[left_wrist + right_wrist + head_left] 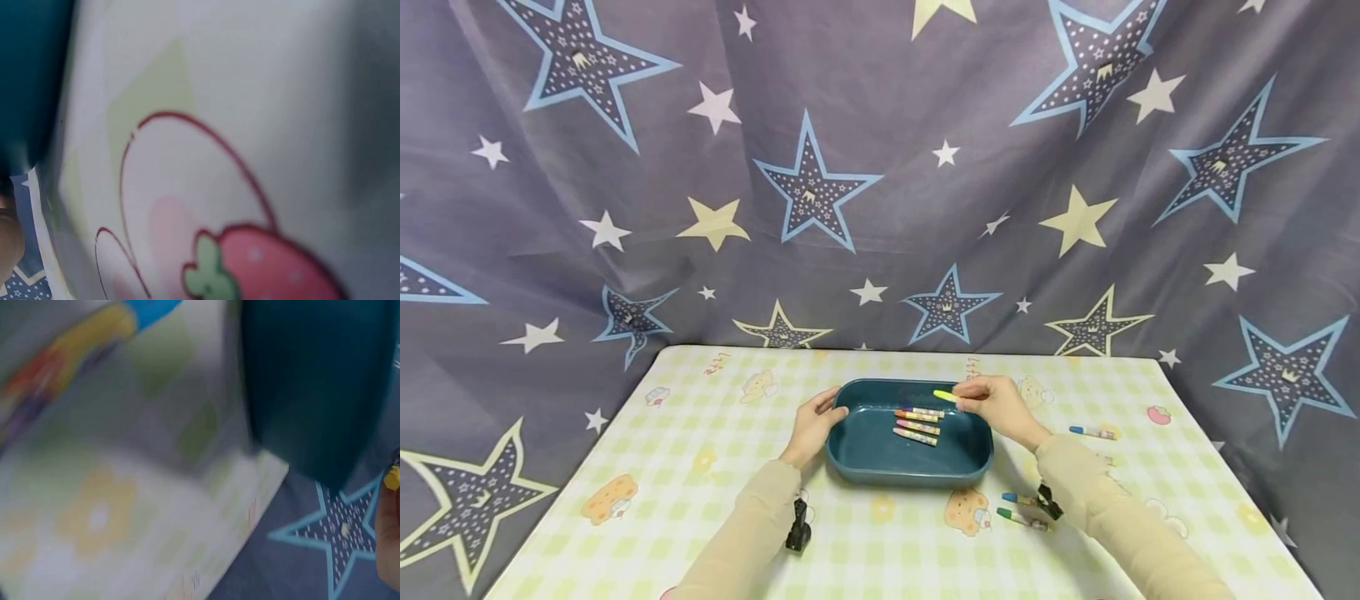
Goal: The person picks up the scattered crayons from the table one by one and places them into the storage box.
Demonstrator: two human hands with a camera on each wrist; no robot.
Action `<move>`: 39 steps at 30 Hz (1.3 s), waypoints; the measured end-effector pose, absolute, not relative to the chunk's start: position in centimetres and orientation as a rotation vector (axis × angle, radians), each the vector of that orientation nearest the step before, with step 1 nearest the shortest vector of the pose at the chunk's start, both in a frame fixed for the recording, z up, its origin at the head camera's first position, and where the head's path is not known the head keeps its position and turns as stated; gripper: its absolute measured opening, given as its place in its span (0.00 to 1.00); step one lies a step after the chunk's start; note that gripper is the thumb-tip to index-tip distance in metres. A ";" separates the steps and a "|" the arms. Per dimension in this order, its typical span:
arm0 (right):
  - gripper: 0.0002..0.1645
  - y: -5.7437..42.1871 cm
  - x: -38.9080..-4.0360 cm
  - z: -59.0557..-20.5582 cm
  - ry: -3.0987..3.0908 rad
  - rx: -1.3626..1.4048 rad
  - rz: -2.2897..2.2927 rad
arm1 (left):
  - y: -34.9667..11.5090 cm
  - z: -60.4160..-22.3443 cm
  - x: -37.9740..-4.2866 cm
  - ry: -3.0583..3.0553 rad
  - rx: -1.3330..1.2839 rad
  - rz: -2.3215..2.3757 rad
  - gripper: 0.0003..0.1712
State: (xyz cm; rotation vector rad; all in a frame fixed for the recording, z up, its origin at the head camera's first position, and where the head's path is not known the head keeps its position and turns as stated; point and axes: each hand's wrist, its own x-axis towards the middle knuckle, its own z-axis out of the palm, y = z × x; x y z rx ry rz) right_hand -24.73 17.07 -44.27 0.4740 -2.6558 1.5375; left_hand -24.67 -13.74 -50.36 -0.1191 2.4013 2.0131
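A dark teal tray [910, 479] stands on the table. My left hand [811, 425] grips its left rim, with the thumb over the edge; in the left wrist view only a bit of that hand [9, 244] shows beside the tray wall [31, 75]. Above the far right part of the tray, my right hand [996, 406] pinches a yellow crayon [945, 396], its tip pointing left. Several crayons in printed wrappers lie side by side inside, among them a red-tipped crayon [916, 417], a pink one [917, 427] and a pale one [915, 437].
To the right of the tray, on the checked tablecloth [715, 517], lie a blue crayon [1093, 432], another blue crayon [1018, 499] and a green crayon [1022, 520], the latter two near the right forearm. A star-patterned curtain [865, 225] hangs behind the table.
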 end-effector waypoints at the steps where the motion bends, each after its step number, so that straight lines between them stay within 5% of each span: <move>1: 0.13 16.5 -24.9 -44.6 -2.652 0.461 1.561 | -13.7 -50.4 -24.8 2.402 -0.122 2.012 0.28; 10: 0.13 12.7 -26.2 -47.0 -2.637 0.325 1.701 | -13.6 -50.5 -24.9 2.408 -0.116 2.020 0.28; 22: 0.11 12.0 -25.6 -48.8 -2.820 0.396 1.346 | -13.4 -50.9 -24.5 2.332 -0.093 2.066 0.30; 39: 0.17 11.0 -26.8 -49.2 -2.798 0.378 1.637 | -13.6 -50.8 -24.6 2.379 -0.145 2.089 0.27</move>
